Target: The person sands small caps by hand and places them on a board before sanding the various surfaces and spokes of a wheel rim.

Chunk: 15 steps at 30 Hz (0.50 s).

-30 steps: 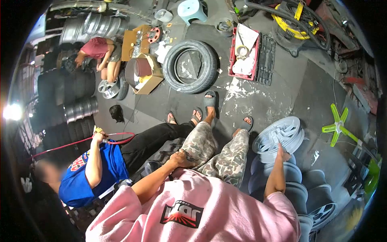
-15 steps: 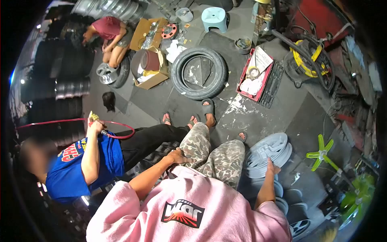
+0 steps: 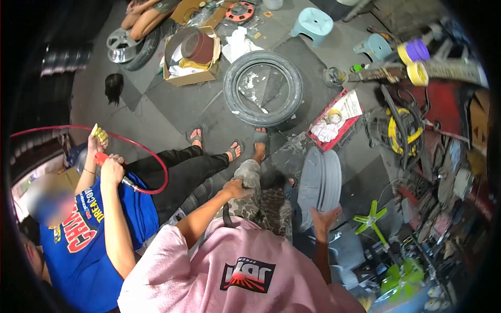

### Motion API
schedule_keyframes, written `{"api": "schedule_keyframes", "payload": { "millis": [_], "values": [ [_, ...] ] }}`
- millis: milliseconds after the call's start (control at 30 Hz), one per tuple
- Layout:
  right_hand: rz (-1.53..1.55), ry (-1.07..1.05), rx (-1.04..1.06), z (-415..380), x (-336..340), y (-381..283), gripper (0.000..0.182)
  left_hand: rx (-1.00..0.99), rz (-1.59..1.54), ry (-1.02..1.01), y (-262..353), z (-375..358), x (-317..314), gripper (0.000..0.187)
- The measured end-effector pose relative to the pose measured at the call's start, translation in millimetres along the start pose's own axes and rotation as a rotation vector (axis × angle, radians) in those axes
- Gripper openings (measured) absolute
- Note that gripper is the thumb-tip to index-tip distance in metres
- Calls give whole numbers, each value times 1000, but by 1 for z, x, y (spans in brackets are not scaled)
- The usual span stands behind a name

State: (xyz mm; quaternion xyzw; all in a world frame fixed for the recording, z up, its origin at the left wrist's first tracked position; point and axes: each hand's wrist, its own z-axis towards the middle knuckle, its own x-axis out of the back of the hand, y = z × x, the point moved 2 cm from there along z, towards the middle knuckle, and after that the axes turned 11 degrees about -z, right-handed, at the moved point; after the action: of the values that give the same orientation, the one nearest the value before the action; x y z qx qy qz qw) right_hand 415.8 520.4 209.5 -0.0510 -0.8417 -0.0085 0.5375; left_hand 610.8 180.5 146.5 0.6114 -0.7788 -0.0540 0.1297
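A grey wheel rim [image 3: 326,180] stands tilted on edge beside my right leg. My right hand [image 3: 325,219] holds it by the near lower edge, with the thumb side showing and some fingers hidden behind the metal. My left hand [image 3: 238,190] lies on the knee of my camouflage trousers [image 3: 249,175], fingers resting on the cloth and nothing in them. Just beyond my feet, a black tyre [image 3: 233,86] lies flat on the floor.
A co-worker in a blue shirt [image 3: 102,219] at left holds a red hose [image 3: 166,175]. Beyond are a cardboard box [image 3: 190,79], a red crate [image 3: 342,130] and a blue stool [image 3: 314,25]. A green fan [image 3: 371,218] and clutter stand at right. Another person's legs [image 3: 143,21] show at far left.
The wheel rim has come off the stack at right and turned more upright, moving left with my right hand. My left hand stays on my leg. The co-worker's second hand now shows near the hose.
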Motion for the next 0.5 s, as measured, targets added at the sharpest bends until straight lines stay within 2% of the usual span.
{"api": "schedule_keyframes", "payload": {
  "millis": [33,67,100,167,200,267,333,433,500],
  "values": [
    [-51,83,163,5,2,-27,105,-116,-18,79,-19,27,-11,98],
    [-69,85,183,7,13,-61,105,-232,-36,162,-35,51,-22,89],
    [-77,25,229,9,32,-105,101,-233,-63,168,-24,42,-11,89],
    [-85,-51,366,20,50,-172,96,-243,-389,163,14,8,26,67],
    [-86,-70,458,26,51,-199,93,-246,-415,174,12,16,26,67],
    [-153,-58,518,40,42,-243,94,-376,-698,221,4,36,22,53],
    [-116,-20,717,55,27,-285,95,-397,-742,306,12,17,45,47],
    [-147,-34,852,76,2,-350,96,-351,-883,311,-6,16,56,41],
    [-206,-34,861,85,-16,-392,95,-280,-948,415,-24,5,68,39]
  ]
}}
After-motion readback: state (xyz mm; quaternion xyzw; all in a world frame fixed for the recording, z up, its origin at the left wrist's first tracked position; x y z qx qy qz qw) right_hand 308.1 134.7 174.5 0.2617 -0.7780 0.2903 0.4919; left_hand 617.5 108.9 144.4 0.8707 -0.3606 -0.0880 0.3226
